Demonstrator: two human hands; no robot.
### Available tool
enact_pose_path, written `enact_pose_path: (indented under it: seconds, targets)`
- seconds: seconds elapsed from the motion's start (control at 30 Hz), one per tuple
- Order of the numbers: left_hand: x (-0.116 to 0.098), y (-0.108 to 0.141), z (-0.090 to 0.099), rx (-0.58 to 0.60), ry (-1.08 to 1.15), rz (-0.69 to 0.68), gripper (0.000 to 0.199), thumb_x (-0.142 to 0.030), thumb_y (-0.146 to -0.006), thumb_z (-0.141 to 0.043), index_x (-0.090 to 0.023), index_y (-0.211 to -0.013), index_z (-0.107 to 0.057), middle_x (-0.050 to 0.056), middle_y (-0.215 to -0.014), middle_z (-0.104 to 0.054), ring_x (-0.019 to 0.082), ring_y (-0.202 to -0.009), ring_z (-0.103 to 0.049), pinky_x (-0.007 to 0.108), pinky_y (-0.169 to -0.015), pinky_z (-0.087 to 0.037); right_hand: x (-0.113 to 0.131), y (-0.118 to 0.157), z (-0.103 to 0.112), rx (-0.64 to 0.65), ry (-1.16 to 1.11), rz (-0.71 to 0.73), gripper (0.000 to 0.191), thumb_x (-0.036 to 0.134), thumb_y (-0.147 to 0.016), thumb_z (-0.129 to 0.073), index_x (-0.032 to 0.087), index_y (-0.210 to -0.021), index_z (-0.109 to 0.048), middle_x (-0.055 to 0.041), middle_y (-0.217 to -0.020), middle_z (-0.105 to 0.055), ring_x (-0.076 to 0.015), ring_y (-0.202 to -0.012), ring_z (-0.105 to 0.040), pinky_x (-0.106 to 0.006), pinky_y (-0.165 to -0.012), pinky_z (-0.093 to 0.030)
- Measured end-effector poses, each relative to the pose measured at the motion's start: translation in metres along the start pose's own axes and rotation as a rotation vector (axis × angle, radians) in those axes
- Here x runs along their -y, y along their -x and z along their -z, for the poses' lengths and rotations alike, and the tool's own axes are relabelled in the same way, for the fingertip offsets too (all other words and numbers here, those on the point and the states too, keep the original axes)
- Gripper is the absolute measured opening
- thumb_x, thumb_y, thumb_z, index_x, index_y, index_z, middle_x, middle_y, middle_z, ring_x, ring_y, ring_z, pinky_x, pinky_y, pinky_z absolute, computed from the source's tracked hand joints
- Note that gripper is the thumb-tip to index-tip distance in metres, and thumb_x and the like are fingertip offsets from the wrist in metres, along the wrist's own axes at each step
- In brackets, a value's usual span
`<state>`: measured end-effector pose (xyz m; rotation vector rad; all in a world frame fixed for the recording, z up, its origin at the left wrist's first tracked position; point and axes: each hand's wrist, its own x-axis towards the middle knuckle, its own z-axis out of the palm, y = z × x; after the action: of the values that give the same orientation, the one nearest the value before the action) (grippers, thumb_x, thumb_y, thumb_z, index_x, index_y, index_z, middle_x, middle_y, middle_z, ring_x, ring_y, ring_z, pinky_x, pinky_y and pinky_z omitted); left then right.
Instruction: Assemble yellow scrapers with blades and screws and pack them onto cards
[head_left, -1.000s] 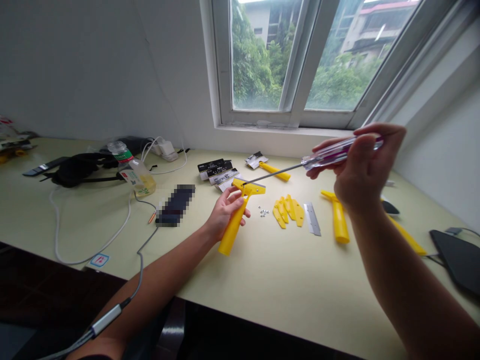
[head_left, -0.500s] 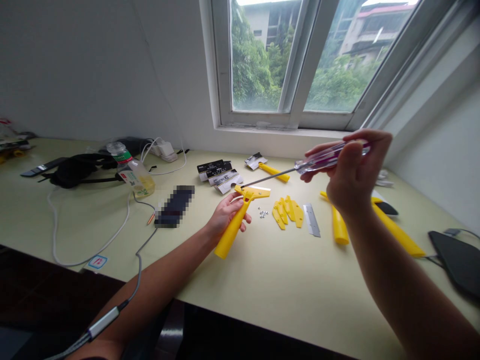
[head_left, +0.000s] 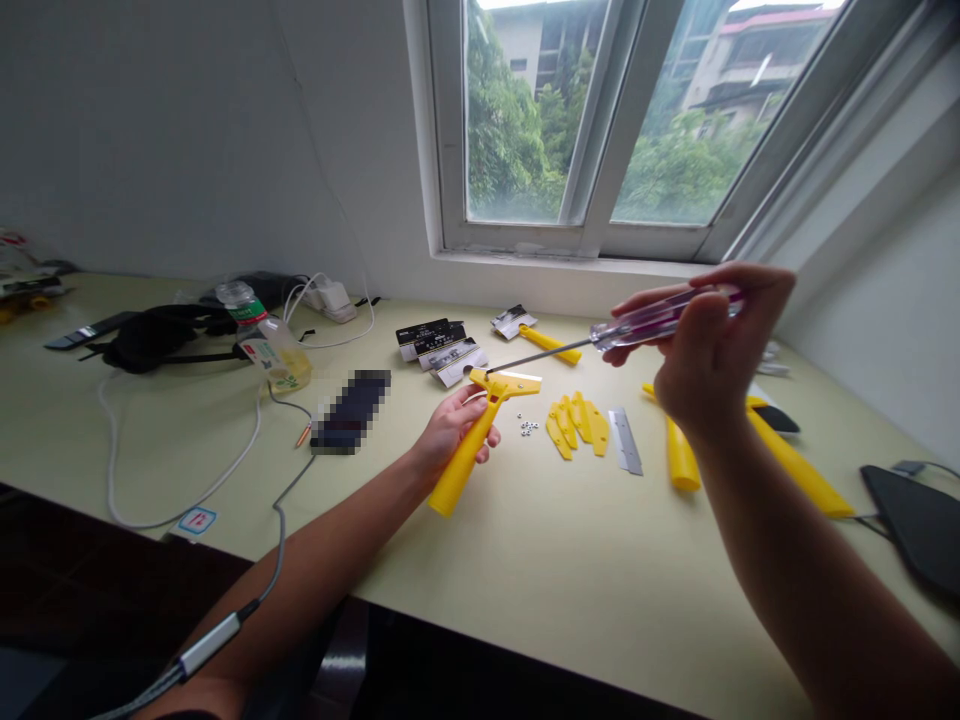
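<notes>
My left hand (head_left: 454,425) is closed round a yellow scraper (head_left: 466,455), its handle slanting down and its wide head on top. A strip of metal blade shows along the head's upper edge. In my right hand (head_left: 701,365) is a screwdriver (head_left: 649,318) with a clear and purple handle. Its long shaft slopes down to the left, and the tip meets the left end of the scraper head. Whatever lies under the tip is too small to make out. Beside the scraper, several small nuts (head_left: 529,428) lie on the table, with several yellow plates (head_left: 577,425) and a loose blade (head_left: 625,441) to their right.
More yellow scraper handles (head_left: 682,455) lie behind my right forearm. Black and white packaging cards (head_left: 442,350) and another yellow handle (head_left: 551,343) sit towards the window. On the left are a blurred-out dark phone-like object (head_left: 351,412), a plastic bottle (head_left: 266,345) and cables. A dark flat device (head_left: 915,530) lies far right.
Almost nothing differs. My right hand has turned slightly on the screwdriver handle, its wrist a little further right. The tip stays on the scraper head, and my left hand keeps its grip.
</notes>
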<state>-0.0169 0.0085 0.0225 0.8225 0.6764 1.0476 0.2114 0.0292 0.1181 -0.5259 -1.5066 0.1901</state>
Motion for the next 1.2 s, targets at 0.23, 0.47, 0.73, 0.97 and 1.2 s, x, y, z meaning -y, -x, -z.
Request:
enact_pose_path:
  seconds: [0.23, 0.47, 0.73, 0.97, 1.2]
  targets:
    - [-0.001, 0.0, 0.0, 0.003, 0.01, 0.01, 0.039, -0.023, -0.078, -0.064, -0.018, -0.113, -0.049, 0.014, -0.115, -0.058, 0.009, -0.051, -0.058, 0.018, -0.034, -0.039, 0.004, 0.002, -0.002, 0.035, -0.013, 0.041, 0.026, 0.05, -0.092, -0.049, 0.027, -0.099, -0.038, 0.0037, -0.076, -0.067, -0.0134, -0.051, -0.065, -0.021, -0.038, -0.046]
    - [-0.003, 0.0, -0.001, -0.005, 0.014, 0.013, 0.037, -0.022, -0.078, -0.063, -0.019, -0.111, -0.046, 0.013, -0.112, -0.06, 0.008, -0.048, -0.056, 0.017, -0.033, -0.038, 0.007, 0.001, -0.001, 0.056, -0.02, 0.097, 0.021, 0.046, -0.095, -0.047, 0.027, -0.1, -0.04, 0.0039, -0.074, -0.068, -0.0123, -0.047, -0.063, -0.021, -0.036, -0.045]
    - [0.001, 0.0, 0.001, 0.025, -0.044, -0.03, 0.034, -0.025, -0.08, -0.063, -0.02, -0.109, -0.046, 0.008, -0.112, -0.056, 0.008, -0.049, -0.058, 0.018, -0.032, -0.039, 0.005, 0.0, -0.002, 0.064, -0.018, 0.139, 0.019, 0.043, -0.096, -0.046, 0.026, -0.101, -0.039, 0.0038, -0.073, -0.067, -0.0125, -0.046, -0.062, -0.021, -0.033, -0.045]
    - [0.005, 0.0, 0.003, 0.046, -0.107, -0.087, 0.036, -0.029, -0.083, -0.064, -0.021, -0.112, -0.045, 0.005, -0.107, -0.051, 0.009, -0.051, -0.059, 0.019, -0.034, -0.042, 0.008, -0.001, -0.005, -0.045, 0.103, 0.133, 0.021, 0.045, -0.095, -0.046, 0.025, -0.098, -0.039, 0.0082, -0.062, -0.052, -0.0133, -0.049, -0.064, -0.018, -0.03, -0.044]
    - [0.006, 0.001, 0.002, 0.031, -0.132, -0.1, 0.037, -0.033, -0.083, -0.064, -0.024, -0.112, -0.042, 0.005, -0.109, -0.05, 0.008, -0.052, -0.06, 0.019, -0.034, -0.043, 0.01, -0.003, -0.006, -0.205, 0.157, -0.07, 0.019, 0.038, -0.094, -0.049, 0.023, -0.097, -0.038, 0.0068, -0.069, -0.05, -0.0116, -0.046, -0.062, -0.017, -0.028, -0.044]
